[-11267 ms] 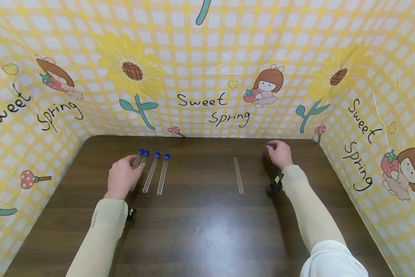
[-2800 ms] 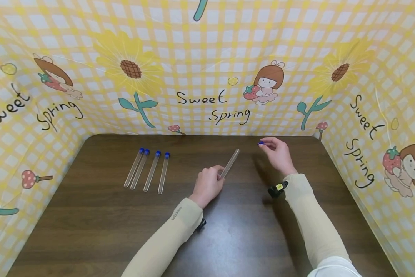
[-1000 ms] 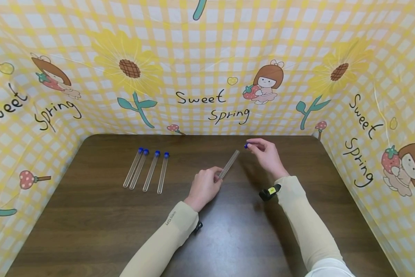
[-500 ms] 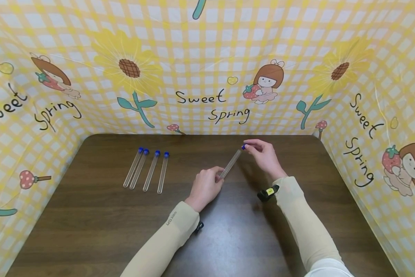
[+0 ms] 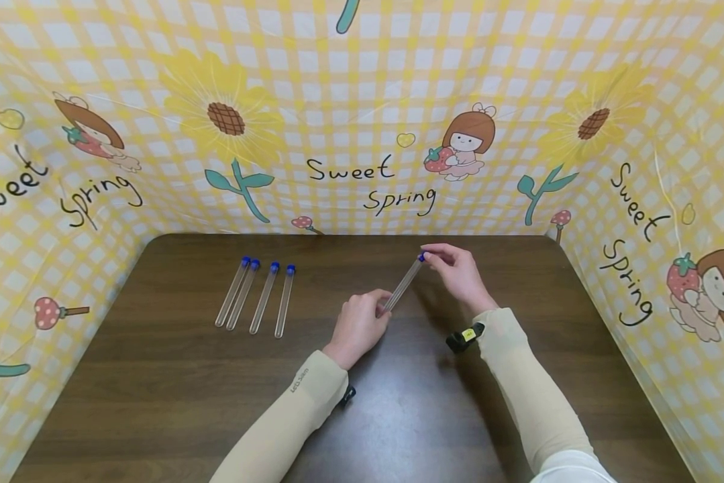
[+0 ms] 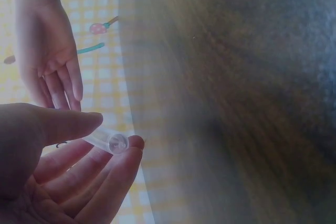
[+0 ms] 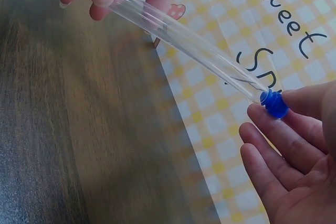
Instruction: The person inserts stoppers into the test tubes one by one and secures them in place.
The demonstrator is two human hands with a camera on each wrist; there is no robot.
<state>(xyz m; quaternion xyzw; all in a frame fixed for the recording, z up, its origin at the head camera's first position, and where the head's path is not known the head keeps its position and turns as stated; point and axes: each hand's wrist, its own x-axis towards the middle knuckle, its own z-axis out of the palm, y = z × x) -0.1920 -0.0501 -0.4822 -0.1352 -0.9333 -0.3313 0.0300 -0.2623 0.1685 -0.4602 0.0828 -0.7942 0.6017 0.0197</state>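
We see the left hand point(image 5: 357, 327) at the centre of the head frame, its grip closed around the lower end of a clear test tube point(image 5: 402, 289), thumb and fingers pinching it. The tube slants up toward the upper right, lifted off the dark bench point(image 5: 362, 416). At its top end our right hand point(image 5: 460, 274) pinches a blue cap point(image 7: 274, 103) with thumb and fingertips, the cap seated at the tube's mouth. In the left middle of the frame four capped tubes point(image 5: 259, 296) lie side by side on the bench, well apart from both hands.
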